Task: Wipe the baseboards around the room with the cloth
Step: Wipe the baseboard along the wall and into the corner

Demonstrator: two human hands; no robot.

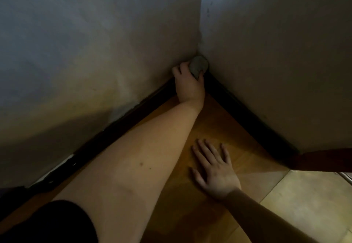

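Two dark baseboards meet in a room corner: the left baseboard (122, 120) runs under the left wall and the right baseboard (247, 117) under the right wall. My left hand (187, 84) reaches into that corner and grips a bunched grey cloth (198, 65), held against the corner just above the baseboards. My right hand (215, 170) lies flat on the wooden floor (219, 124) with its fingers spread, holding nothing. The cloth hides the point where the baseboards join.
Grey-white walls (95, 42) close in on both sides. A reddish-brown wooden piece (323, 160) ends the right baseboard. Beyond it, at the lower right, lies pale tile flooring (304, 204). White chipped patches (57, 168) show along the left baseboard's top.
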